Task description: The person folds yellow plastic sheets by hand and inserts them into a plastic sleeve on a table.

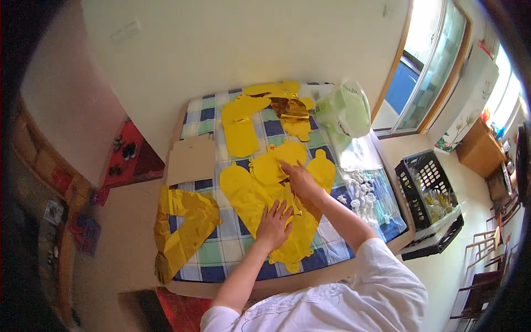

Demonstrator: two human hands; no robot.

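Note:
Flat yellow foil pieces (240, 191) overlap on a table with a blue, green and white checked cloth (211, 252). My left hand (273, 226) lies on the foil near the front, palm down with its fingers spread. Farther back and to the right, my right hand (300, 180) touches a smaller foil piece (269, 167), its index finger stretched out. Another foil piece (240, 130) is at the back left. A shiny folded foil piece (191, 224) hangs over the table's left edge.
A cardboard sheet (192, 160) lies at the left edge. A pale green plastic bag (345, 110) stands at the back right, with small white items (362, 196) in front of it. Right of the table is a black crate (426, 188); chairs (487, 243) stand farther right.

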